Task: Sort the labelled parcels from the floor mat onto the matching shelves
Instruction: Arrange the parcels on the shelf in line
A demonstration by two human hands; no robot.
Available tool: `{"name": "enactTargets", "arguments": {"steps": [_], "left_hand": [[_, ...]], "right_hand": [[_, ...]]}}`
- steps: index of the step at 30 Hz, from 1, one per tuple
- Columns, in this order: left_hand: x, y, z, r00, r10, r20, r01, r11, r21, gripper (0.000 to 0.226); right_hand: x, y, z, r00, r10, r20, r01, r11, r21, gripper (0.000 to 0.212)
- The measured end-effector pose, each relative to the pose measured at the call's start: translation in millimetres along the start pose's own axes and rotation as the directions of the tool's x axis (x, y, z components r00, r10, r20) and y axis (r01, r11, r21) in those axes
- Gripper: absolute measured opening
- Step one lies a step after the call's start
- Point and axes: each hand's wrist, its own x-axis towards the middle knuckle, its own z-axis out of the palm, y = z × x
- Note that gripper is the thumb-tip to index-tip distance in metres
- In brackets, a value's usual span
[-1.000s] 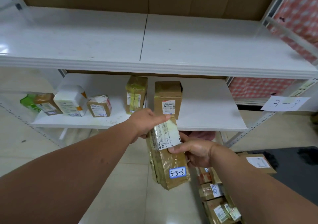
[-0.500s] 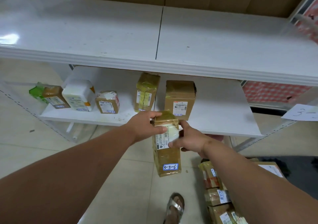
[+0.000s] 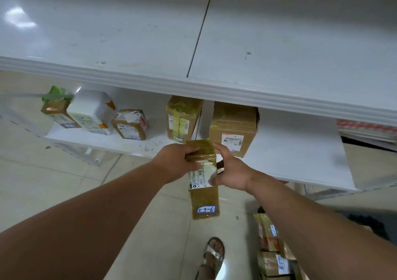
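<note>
A tall brown taped parcel (image 3: 204, 196) with a blue tag reading 3-3-6 hangs upright just in front of the lower white shelf (image 3: 300, 150). My left hand (image 3: 178, 161) grips its upper left side, and my right hand (image 3: 232, 170) grips its right side over the white shipping label. The parcel's top is level with the shelf's front edge, between a taped upright parcel (image 3: 182, 120) and a brown box (image 3: 234, 129) that stand on that shelf.
Three more parcels (image 3: 92, 112) stand at the left of the lower shelf. The upper white shelf (image 3: 214, 43) juts out above it. On the floor at the lower right lie several tagged parcels (image 3: 270, 247). A sandalled foot (image 3: 212, 256) is on the tiles.
Both hands have carried the 3-3-6 parcel up and forward toward the lower shelf and turned it upright. The view has moved closer to the shelves.
</note>
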Motion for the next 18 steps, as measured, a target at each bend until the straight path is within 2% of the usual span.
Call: {"name": "enactTargets", "arguments": {"steps": [2,4,6,8,11,15,18], "left_hand": [[14,-5,7,1.0,-0.017,0.016,0.016,0.999,0.045,0.057],[26,-13,12,0.999,-0.023,0.024,0.021,0.996,0.091,0.055],[36,-20,16,0.999,-0.024,0.032,0.02,0.993,0.118,0.052],[47,-24,19,0.999,-0.005,0.04,-0.001,0.988,0.153,0.053],[68,-25,22,0.998,0.034,0.058,-0.045,0.977,0.209,0.058],[87,-26,23,0.997,0.058,0.054,-0.069,0.967,0.244,0.059],[98,-29,23,0.998,0.051,0.047,-0.062,0.957,0.283,0.058]], "right_hand": [[16,7,-8,0.999,0.044,-0.001,-0.044,0.999,0.008,0.091],[31,16,-16,0.996,0.055,-0.077,-0.059,0.997,-0.056,0.073],[46,23,-24,0.963,-0.029,-0.268,-0.051,0.957,-0.287,0.058],[58,24,-33,0.898,-0.152,-0.413,-0.077,0.87,-0.487,0.054],[74,21,-49,0.861,-0.209,-0.464,-0.144,0.774,-0.616,0.058],[99,22,-68,0.895,-0.1,-0.435,-0.254,0.686,-0.681,0.079],[113,32,-76,0.907,-0.009,-0.421,-0.304,0.677,-0.67,0.085]]}}
